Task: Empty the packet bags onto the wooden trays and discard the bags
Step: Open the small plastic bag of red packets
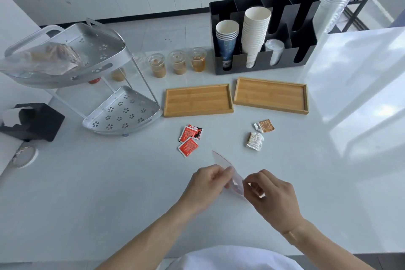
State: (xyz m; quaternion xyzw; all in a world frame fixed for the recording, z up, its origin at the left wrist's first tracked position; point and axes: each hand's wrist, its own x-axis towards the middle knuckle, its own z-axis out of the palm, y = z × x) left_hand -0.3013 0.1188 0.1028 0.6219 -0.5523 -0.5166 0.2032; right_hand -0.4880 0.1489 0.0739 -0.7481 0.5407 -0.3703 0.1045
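A clear plastic bag (225,165) with a red zip strip is pinched between my left hand (207,186) and my right hand (272,195), just above the table near its front edge. It looks empty. Beyond my hands, red packets (189,139) lie in a small pile on the table, and two brown-and-white packets (259,133) lie to their right. Two wooden trays stand side by side behind them, the left tray (198,99) and the right tray (270,95), both with nothing on them.
A black cup organiser (265,30) with paper cups stands at the back. Lidded cups of drink (178,62) stand left of it. A two-tier metal rack (87,76) holds another clear bag (50,59) on top. A black napkin holder (32,121) and a tape roll (24,156) lie at left.
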